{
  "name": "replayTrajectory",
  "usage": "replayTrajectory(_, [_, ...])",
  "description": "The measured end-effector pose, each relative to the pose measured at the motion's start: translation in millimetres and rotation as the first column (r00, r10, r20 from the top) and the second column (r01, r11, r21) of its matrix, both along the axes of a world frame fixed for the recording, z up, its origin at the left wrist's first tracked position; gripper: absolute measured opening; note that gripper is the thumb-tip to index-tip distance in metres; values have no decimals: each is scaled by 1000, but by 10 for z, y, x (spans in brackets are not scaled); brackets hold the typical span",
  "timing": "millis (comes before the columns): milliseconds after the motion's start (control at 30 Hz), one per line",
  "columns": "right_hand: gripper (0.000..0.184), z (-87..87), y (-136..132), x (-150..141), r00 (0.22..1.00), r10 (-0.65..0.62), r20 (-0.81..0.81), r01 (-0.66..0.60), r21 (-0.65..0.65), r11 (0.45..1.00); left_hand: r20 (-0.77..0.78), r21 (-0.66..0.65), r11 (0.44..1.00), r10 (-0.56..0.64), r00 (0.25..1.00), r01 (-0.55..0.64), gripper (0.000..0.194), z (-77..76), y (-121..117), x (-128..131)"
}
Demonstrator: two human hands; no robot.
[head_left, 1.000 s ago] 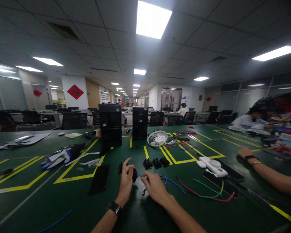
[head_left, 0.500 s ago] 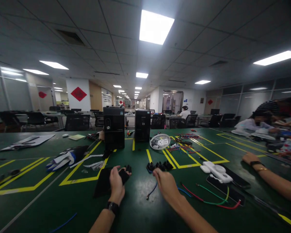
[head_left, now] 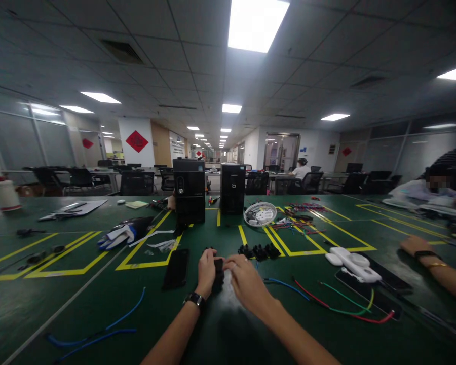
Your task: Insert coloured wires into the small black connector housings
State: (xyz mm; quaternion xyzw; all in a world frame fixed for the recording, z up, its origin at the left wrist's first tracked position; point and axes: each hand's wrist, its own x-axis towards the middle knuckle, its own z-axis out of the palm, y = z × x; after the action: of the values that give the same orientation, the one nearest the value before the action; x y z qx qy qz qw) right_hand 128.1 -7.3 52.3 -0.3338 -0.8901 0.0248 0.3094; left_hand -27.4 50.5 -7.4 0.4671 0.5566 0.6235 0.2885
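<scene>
My left hand (head_left: pixel 205 274) is closed around a small black block-like part (head_left: pixel 218 278), probably plastic. Close against its right side, my right hand (head_left: pixel 248 285) has its fingertips pinched together at the part's upper end. Whatever lies between those fingertips is too small to make out. Just beyond my right hand is a row of similar black parts (head_left: pixel 261 252). A black phone (head_left: pixel 176 268) lies flat to the left of my left hand. To the right of my right hand run a blue wire (head_left: pixel 289 286), a red wire (head_left: pixel 311 298) and a green wire (head_left: pixel 344 294).
Two black computer-like boxes (head_left: pixel 190 195) stand further back, beside a white basket (head_left: pixel 260 215) and a tangle of wires (head_left: pixel 302 223). Gloves (head_left: pixel 123 234) and blue wires (head_left: pixel 102 337) lie left. A white device (head_left: pixel 355 264) and another person's hand (head_left: pixel 414 245) are right.
My hands have come together at the black part. The blue wire that hung below my right hand no longer shows there. The view has turned left, revealing more blue wire.
</scene>
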Motion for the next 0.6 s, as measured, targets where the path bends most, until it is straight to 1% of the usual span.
replayTrajectory(33, [34,-91,65,220,999,-46,26,47,-22,999,-63,-10,1000,-6,998,5,44,17,73,5])
replayTrajectory(100, [35,-239,131,560,991,-74,113,79,-40,996,-206,-30,999,-26,978,21,40,52,235,23])
replayTrajectory(133, [35,-295,138,671,985,-63,158,71,-43,997,-278,-36,999,-34,960,25,37,71,316,25])
replayTrajectory(200, [34,-374,126,782,975,-21,221,33,-53,998,-421,-47,999,-34,907,16,35,113,461,2])
replayTrajectory(300, [20,-428,128,773,970,0,244,15,-58,998,-617,-64,998,-23,787,-20,35,180,601,-97])
replayTrajectory(367, [11,-443,161,734,970,-4,244,16,-48,999,-727,-76,996,-29,687,-39,33,228,647,-165])
replayTrajectory(433, [8,-462,202,704,968,-4,250,14,-39,999,-812,-88,995,-43,582,-49,30,278,675,-187])
replayTrajectory(500, [9,-489,234,689,966,-6,258,14,-27,1000,-869,-92,995,-57,492,-48,29,327,705,-133])
replayTrajectory(600, [13,-529,257,692,970,-16,242,16,3,1000,-914,-98,995,-85,396,-12,30,387,766,65])
